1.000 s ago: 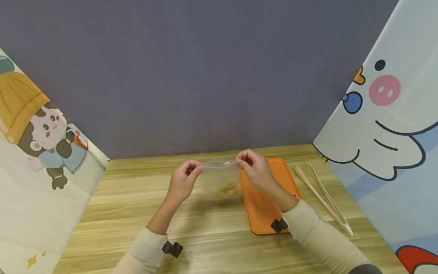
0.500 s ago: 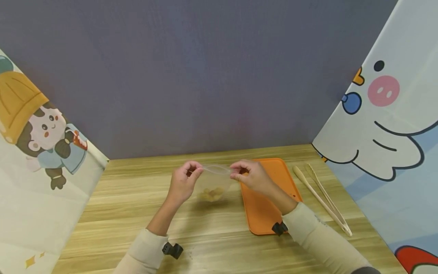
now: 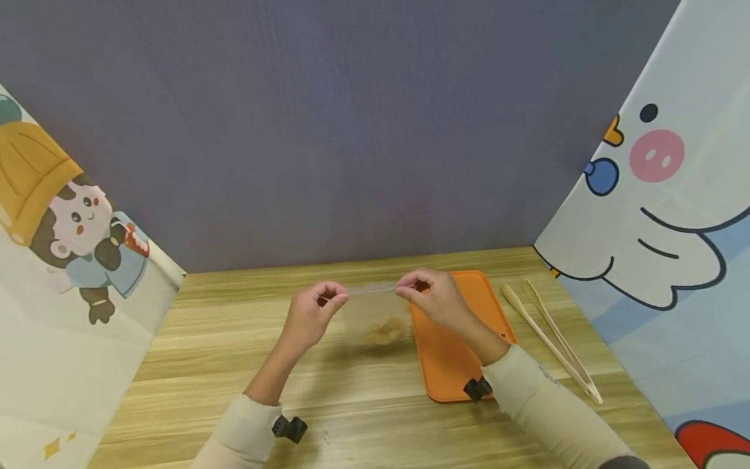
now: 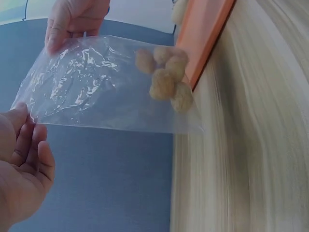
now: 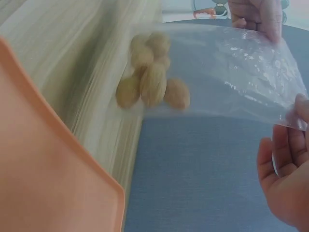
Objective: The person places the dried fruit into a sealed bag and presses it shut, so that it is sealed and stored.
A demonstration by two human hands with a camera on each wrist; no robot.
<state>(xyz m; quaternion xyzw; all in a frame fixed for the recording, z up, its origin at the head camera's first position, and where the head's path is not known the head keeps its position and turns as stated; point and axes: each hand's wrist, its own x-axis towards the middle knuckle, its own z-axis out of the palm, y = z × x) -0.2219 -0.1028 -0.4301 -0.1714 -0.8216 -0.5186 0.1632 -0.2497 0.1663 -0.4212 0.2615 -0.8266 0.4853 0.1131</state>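
Note:
A clear plastic bag (image 3: 359,311) hangs above the table between my hands, with several walnuts (image 3: 385,331) gathered at its bottom. My left hand (image 3: 308,314) pinches one upper corner between thumb and fingers. At the opposite corner, my right hand (image 3: 438,301) pinches the bag the same way. The mouth edge runs nearly straight between them. Both wrist views show the bag stretched; the walnuts (image 5: 152,79) look brown and ridged in the right wrist view. Whether the mouth is sealed cannot be told.
An orange tray (image 3: 448,371) lies on the wooden table (image 3: 363,417) under my right forearm. Pale tongs (image 3: 553,339) rest right of it. A grey panel (image 3: 351,143) stands behind, with printed cartoon panels on both sides.
The bag's mouth, bowed apart before, is now drawn nearly straight. My right hand moved left, then slightly back right. The walnuts swung left and then right. My left hand stayed nearly in place.

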